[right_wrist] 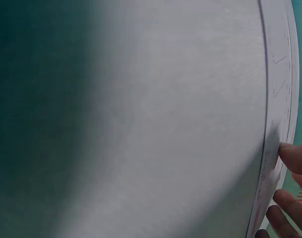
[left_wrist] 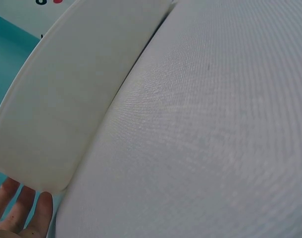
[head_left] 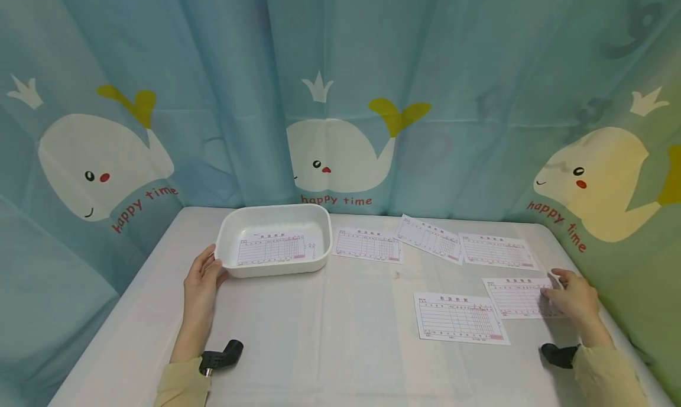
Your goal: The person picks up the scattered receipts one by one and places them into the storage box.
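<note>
At the back left stands a white plastic tray [head_left: 273, 271] with a printed receipt slip [head_left: 271, 250] lying inside. My left hand [head_left: 204, 277] is at the tray's left end, its fingertips touching the side; in the left wrist view, slightly bent fingers [left_wrist: 39, 218] meet the tray's end wall [left_wrist: 57, 99]. On the right, my right hand [head_left: 574, 297] lies over the right end of another receipt slip [head_left: 516, 294]. Its thumb tip [right_wrist: 289, 153] is on the slip [right_wrist: 275, 89] in the right wrist view, with the other fingers spread apart from the thumb.
More receipt slips lie on the white tablecloth [head_left: 319, 342]: one beside the tray [head_left: 367, 244], a tilted slip [head_left: 428, 238], a back right slip [head_left: 499, 251] and a front slip [head_left: 460, 318]. A whale-print curtain [head_left: 234, 99] rises behind the table and along both sides.
</note>
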A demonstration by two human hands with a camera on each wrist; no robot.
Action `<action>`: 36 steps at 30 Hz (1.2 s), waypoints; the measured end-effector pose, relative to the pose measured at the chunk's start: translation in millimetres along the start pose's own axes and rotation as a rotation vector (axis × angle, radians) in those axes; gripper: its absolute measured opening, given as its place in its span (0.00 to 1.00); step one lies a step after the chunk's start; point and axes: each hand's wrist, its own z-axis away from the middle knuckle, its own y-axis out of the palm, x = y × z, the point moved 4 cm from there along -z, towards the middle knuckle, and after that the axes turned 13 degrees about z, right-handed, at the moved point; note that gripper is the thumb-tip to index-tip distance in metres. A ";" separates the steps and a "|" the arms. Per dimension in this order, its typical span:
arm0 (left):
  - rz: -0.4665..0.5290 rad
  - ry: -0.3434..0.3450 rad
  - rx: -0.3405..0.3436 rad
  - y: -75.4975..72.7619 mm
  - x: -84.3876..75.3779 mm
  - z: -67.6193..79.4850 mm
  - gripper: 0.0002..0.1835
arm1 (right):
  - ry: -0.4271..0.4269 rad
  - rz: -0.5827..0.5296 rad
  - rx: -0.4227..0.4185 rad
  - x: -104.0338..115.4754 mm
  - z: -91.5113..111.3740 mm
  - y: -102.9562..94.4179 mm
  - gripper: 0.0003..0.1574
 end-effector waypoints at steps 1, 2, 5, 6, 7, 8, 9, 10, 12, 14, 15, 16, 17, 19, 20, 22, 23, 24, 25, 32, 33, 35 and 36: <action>0.002 0.000 -0.001 -0.1 0.0 -0.2 0.26 | -0.007 0.002 -0.011 0.6 0.6 0.3 0.35; 0.005 0.001 -0.002 -0.1 -0.1 -0.2 0.26 | -0.015 0.005 -0.023 1.3 1.1 0.5 0.35; 0.007 -0.001 0.002 -0.4 0.3 -0.3 0.27 | -0.040 0.019 -0.059 2.5 1.6 0.9 0.32; 0.009 -0.002 0.005 -0.6 0.4 -0.2 0.27 | -0.048 0.025 -0.070 2.6 1.4 1.2 0.31; 0.009 0.000 0.005 -0.7 0.4 -0.3 0.27 | -0.054 0.033 -0.080 2.5 1.1 1.5 0.31; 0.009 0.003 0.003 -0.8 0.5 -0.4 0.27 | -0.060 0.037 -0.090 2.3 0.9 1.9 0.30; 0.009 0.005 0.001 -1.0 0.6 -0.4 0.27 | -0.064 0.041 -0.094 2.1 0.6 2.3 0.30; 0.007 0.005 0.001 -1.2 0.7 -0.4 0.27 | -0.065 0.042 -0.097 1.9 0.5 2.7 0.30; 0.010 0.009 -0.003 -1.1 0.3 -0.3 0.27 | -0.064 0.043 -0.096 2.3 0.3 3.0 0.29; 0.009 0.009 -0.009 -0.8 0.2 -0.3 0.26 | -0.062 0.042 -0.088 2.9 0.4 3.1 0.29; 0.010 0.007 -0.010 -0.7 0.2 -0.2 0.26 | -0.058 0.041 -0.081 3.3 0.3 2.9 0.29; 0.012 0.005 -0.010 -0.7 0.0 -0.1 0.26 | -0.055 0.039 -0.074 3.6 0.2 2.8 0.30; 0.014 0.005 -0.013 -0.5 0.0 -0.1 0.26 | -0.052 0.038 -0.068 4.0 0.1 2.8 0.30; 0.015 0.002 -0.018 -0.3 -0.1 0.1 0.26 | -0.053 0.030 -0.064 4.4 -0.1 3.3 0.31; 0.016 0.001 -0.018 -0.2 -0.3 0.1 0.26 | -0.055 0.024 -0.067 4.8 -0.1 3.5 0.31; 0.016 -0.001 -0.019 -0.4 -0.3 0.1 0.26 | -0.058 0.004 -0.072 5.9 0.3 4.1 0.31; 0.017 -0.001 -0.020 -0.3 -0.3 0.0 0.26 | -0.059 -0.008 -0.072 6.5 0.5 4.4 0.32; 0.017 -0.002 -0.020 -0.3 -0.4 -0.1 0.26 | -0.058 -0.019 -0.073 7.2 0.8 4.7 0.32; 0.017 -0.001 -0.019 -0.4 -0.4 -0.2 0.27 | -0.056 -0.030 -0.074 7.8 1.1 5.1 0.33; 0.020 -0.005 -0.024 -0.4 1.4 -1.2 0.27 | -0.035 -0.062 -0.094 10.3 2.9 3.7 0.32; 0.018 -0.005 -0.025 -0.4 1.7 -1.4 0.27 | -0.039 -0.058 -0.106 10.3 3.5 3.1 0.31; 0.016 -0.004 -0.026 -0.1 1.9 -1.4 0.27 | -0.043 -0.046 -0.133 9.8 4.8 1.9 0.29; 0.017 -0.003 -0.025 0.0 2.0 -1.4 0.27 | -0.043 -0.039 -0.145 9.6 5.3 1.3 0.28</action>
